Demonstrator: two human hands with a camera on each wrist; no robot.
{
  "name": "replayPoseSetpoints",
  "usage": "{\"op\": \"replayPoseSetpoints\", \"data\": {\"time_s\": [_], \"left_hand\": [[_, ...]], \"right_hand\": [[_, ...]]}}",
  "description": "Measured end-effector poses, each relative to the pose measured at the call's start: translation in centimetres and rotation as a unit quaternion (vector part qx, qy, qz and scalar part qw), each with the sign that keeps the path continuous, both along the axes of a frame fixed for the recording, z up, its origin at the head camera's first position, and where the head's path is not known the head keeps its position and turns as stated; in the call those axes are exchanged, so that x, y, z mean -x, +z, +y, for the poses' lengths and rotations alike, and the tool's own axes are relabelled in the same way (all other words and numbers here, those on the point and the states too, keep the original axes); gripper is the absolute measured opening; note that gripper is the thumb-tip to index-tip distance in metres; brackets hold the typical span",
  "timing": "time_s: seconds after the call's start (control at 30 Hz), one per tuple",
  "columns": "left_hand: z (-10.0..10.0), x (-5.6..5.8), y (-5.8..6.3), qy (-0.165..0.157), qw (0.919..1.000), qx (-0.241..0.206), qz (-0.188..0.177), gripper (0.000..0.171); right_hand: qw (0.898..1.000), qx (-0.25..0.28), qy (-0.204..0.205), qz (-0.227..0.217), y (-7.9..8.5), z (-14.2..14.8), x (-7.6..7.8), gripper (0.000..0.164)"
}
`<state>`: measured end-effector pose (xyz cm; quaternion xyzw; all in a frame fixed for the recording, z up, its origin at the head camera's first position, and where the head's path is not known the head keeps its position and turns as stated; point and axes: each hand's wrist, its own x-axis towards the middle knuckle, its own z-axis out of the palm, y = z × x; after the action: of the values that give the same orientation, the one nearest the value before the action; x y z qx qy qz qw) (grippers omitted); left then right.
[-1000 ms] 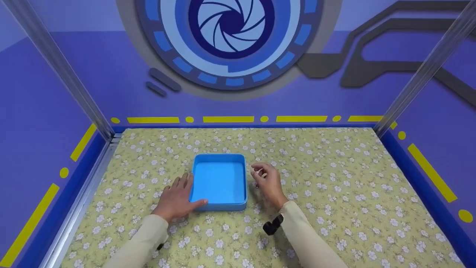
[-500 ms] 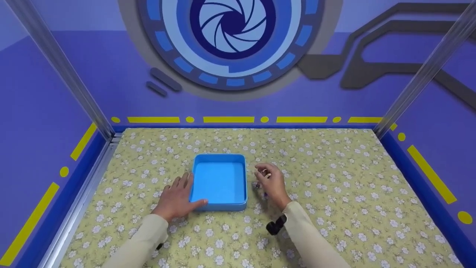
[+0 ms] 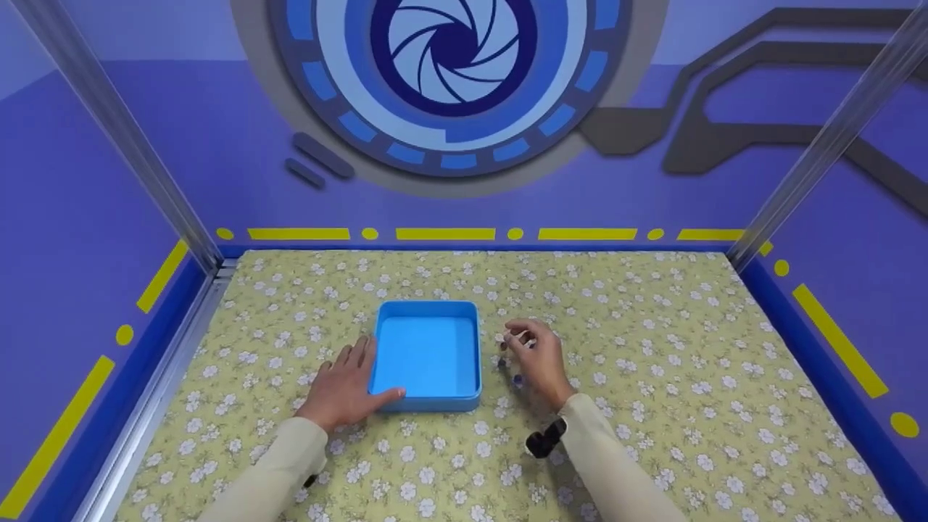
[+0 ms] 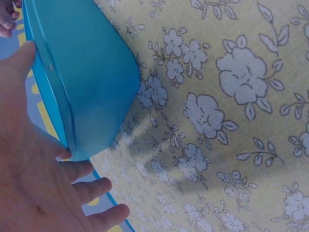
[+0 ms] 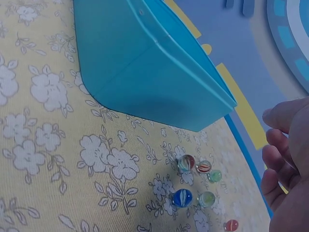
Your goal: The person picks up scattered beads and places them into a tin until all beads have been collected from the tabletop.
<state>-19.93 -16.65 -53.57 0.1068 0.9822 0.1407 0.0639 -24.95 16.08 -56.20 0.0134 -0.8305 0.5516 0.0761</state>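
A square, open-topped blue box (image 3: 428, 355) sits on the flowered cloth. My left hand (image 3: 344, 384) rests at its near left corner, fingers straight along the side and thumb over the front rim; the left wrist view shows thumb and index fingertip right at the rim. To the right of the box, my right hand (image 3: 536, 359) hovers with loosely bent fingers. Several glass marbles lie on the cloth near it, among them a blue one (image 5: 182, 197), a green one (image 5: 215, 175) and a red one (image 5: 231, 225). Nothing shows between the right fingers.
The flowered cloth (image 3: 674, 377) covers the table. Printed purple panels (image 3: 449, 206) stand behind it and at both sides, with metal posts (image 3: 130, 145) at the corners. A black wrist device (image 3: 544, 438) sits at my right cuff.
My right hand has drifted right, away from the box, and more marbles show beside it. The left hand and the box have stayed in place.
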Motion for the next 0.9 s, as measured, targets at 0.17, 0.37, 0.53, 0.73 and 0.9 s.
{"op": "replayPoseSetpoints", "data": {"time_s": [0.17, 0.37, 0.53, 0.73, 0.9], "left_hand": [[0.1, 0.1, 0.0, 0.002, 1.0, 0.004, -0.006, 0.106], [0.3, 0.4, 0.0, 0.007, 0.9997, 0.013, -0.017, 0.108], [0.3, 0.3, 0.0, 0.011, 0.9996, 0.015, -0.019, 0.108], [0.3, 0.3, 0.3, 0.008, 0.9997, 0.012, -0.019, 0.107], [0.2, 0.3, 0.4, 0.007, 0.9998, 0.013, -0.015, 0.106]], "right_hand": [[1.0, -0.003, -0.001, 0.005, -0.2, 0.4, 0.1, 0.015], [1.0, 0.0, -0.002, -0.002, -0.3, 0.9, 0.1, 0.017], [1.0, 0.018, 0.0, -0.001, -0.5, 1.1, 0.2, 0.018], [0.999, 0.02, 0.007, 0.026, -0.7, 1.5, 0.3, 0.018], [1.0, 0.013, 0.004, 0.025, -0.7, 1.6, 0.3, 0.018]]}}
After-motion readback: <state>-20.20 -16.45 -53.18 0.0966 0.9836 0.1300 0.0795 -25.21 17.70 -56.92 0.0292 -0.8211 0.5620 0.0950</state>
